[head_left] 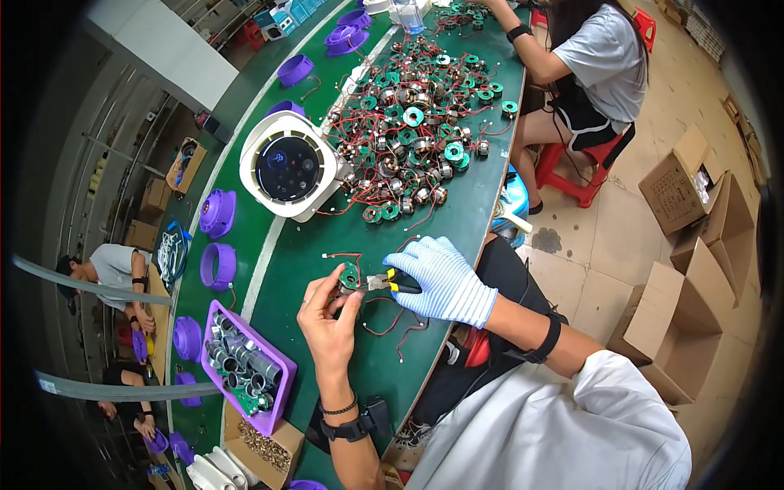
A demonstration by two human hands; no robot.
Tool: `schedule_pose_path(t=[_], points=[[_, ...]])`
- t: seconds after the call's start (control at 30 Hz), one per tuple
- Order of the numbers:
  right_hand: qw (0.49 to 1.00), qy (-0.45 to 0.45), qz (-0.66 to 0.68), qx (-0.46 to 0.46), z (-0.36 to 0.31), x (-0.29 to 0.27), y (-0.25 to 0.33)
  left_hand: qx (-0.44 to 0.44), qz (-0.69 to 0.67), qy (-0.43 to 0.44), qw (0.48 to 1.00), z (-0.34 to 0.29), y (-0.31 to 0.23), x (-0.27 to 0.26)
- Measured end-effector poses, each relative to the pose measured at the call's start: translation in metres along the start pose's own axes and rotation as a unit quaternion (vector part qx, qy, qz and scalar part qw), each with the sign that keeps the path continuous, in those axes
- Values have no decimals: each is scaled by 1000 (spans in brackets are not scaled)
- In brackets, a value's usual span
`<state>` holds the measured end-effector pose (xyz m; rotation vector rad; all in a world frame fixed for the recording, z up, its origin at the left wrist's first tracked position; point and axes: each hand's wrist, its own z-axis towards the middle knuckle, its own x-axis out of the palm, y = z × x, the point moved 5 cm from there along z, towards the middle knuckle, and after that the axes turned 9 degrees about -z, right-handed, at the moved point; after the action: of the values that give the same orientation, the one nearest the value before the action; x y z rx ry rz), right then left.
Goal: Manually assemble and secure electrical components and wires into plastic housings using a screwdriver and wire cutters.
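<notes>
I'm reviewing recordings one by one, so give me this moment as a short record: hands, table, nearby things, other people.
Left hand: bare, holding small motor with green disc
Right hand: striped glove, holding pliers
Pliers' tips: at the motor's edge; contact unclear
Table: green
Beyond hands: motor pile with red wires; white appliance
Left: purple tray of cylindrical parts
Others: person on red stool, upper right; more people at left

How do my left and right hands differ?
Your left hand is bare; your right hand wears a blue-and-white striped glove. The left hand holds a small wired part with a green face; the right hand holds pliers. Both are over the green table.
</notes>
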<state>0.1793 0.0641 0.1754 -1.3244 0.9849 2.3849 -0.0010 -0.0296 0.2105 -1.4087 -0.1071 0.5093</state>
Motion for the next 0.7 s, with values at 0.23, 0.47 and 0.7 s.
schedule_pose_path(t=[0.23, 0.47, 0.7], points=[[1000, -3, 18, -6, 1, 1, -1, -3, -42, 2, 999, 0, 6, -1], [1000, -2, 23, -8, 0, -1, 0, -3, -36, 1, 999, -1, 8, -2], [999, -20, 23, -12, -1, -4, 1, -9, -52, -2, 999, 0, 10, -1]])
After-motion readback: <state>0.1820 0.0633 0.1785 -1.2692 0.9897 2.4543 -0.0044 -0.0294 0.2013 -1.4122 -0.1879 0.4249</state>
